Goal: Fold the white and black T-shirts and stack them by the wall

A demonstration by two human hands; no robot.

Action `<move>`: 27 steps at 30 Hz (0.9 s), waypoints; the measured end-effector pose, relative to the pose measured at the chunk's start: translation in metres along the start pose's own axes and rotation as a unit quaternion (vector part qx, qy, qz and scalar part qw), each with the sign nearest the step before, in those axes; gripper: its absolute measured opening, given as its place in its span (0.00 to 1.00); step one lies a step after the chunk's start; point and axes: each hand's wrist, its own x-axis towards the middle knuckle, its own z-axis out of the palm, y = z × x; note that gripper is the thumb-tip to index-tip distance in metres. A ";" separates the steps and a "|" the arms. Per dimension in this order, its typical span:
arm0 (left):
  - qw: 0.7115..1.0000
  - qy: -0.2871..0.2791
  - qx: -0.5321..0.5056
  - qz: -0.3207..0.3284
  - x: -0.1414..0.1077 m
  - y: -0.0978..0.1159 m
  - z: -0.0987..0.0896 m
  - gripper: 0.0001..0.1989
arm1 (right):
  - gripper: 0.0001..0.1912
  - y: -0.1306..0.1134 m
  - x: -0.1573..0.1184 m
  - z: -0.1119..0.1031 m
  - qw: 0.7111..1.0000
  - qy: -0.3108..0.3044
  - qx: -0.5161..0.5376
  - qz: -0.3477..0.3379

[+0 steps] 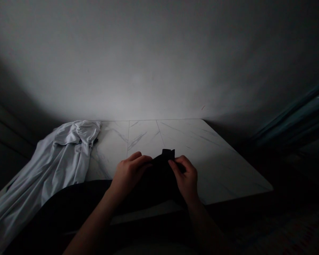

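Observation:
A black piece of cloth point(151, 187), perhaps a garment, stretches between my two hands over the front of the table. My left hand point(129, 171) pinches its upper edge. At the raised corner on the other side, my right hand point(185, 175) grips the cloth between thumb and fingers. A small folded bit of the cloth sticks up beside the right fingertips. The dark fabric runs on to the lower left, where its outline fades into shadow, so its full shape cannot be made out.
A white marble-patterned table point(215, 156) stands against a pale wall point(149, 63). Crumpled light grey cloth point(66, 152) lies over its left side and hangs toward me. Teal fabric point(297, 109) shows at the far right. The floor is very dark.

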 end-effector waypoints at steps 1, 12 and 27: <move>1.000 0.009 0.025 0.002 -0.002 0.001 0.002 0.09 | 0.12 -0.001 -0.001 0.001 1.000 -0.005 -0.002 -0.002; 0.977 0.080 0.192 -0.040 0.100 -0.062 -0.099 0.12 | 0.13 0.036 0.137 -0.046 0.952 -0.272 -0.138 -0.033; 0.861 0.235 0.449 0.040 0.258 0.114 -0.289 0.15 | 0.12 -0.148 0.420 -0.058 0.939 0.144 -0.251 -0.186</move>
